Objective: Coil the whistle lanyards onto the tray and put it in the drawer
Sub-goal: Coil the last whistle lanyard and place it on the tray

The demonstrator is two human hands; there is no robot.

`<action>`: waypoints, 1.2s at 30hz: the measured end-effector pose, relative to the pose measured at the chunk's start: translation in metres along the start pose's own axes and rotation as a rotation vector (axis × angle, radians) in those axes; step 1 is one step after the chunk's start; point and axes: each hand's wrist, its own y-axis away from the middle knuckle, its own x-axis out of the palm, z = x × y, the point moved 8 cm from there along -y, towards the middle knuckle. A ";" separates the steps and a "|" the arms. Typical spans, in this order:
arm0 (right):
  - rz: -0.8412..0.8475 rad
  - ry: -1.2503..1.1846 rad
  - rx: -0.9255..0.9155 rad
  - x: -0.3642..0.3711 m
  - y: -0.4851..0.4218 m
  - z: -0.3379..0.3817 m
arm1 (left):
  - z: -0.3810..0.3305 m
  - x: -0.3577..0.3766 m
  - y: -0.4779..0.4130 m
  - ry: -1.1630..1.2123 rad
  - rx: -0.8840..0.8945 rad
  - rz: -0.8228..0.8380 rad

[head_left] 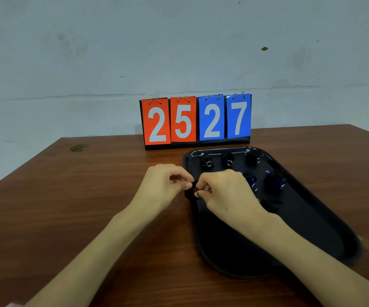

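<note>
Head view looks down on a brown wooden table [90, 207] set against a pale, scuffed wall [179, 52]; at the table's far edge stands a flip scoreboard [195, 120], two orange cards reading 2 and 5, two blue cards reading 2 and 7. Just in front of it, to the right, lies a black tray [311, 229], long side running toward the person; its near part is bare. Both hands meet over the tray's left rim; the left hand [163, 187] has its fingertips pressed together in a pinch on a black lanyard [193, 191], and the right hand [225, 191], fingers curled in, pinches the same cord from the other side, a small metal ring showing at its fingertips; how much of the cord is already wound I cannot tell, the hands cover most of it. Along the tray's far end sit three coiled bundles [227, 160] in a row, each dark with a ring; nearer, two more bundles with blue whistles [275, 181] lie side by side, just beyond the right hand; another dark bundle [269, 204] rests beside the right wrist. Both forearms are bare.
</note>
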 end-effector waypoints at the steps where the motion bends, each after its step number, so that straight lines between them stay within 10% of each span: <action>1: -0.003 -0.003 -0.003 0.000 0.000 0.000 | -0.004 0.001 0.000 -0.046 0.065 0.018; 7: -0.015 0.004 -0.086 -0.004 0.000 0.006 | -0.012 0.003 0.003 -0.143 0.239 0.037; 16: -0.153 -0.002 -0.260 -0.023 0.007 0.025 | -0.006 0.000 0.006 0.181 0.042 -0.040; 24: -0.345 -0.207 0.040 -0.075 0.039 -0.028 | -0.057 0.022 0.005 0.378 0.136 0.158; 36: -0.187 -0.209 0.300 -0.108 0.094 -0.119 | -0.141 0.115 -0.022 0.148 0.206 0.463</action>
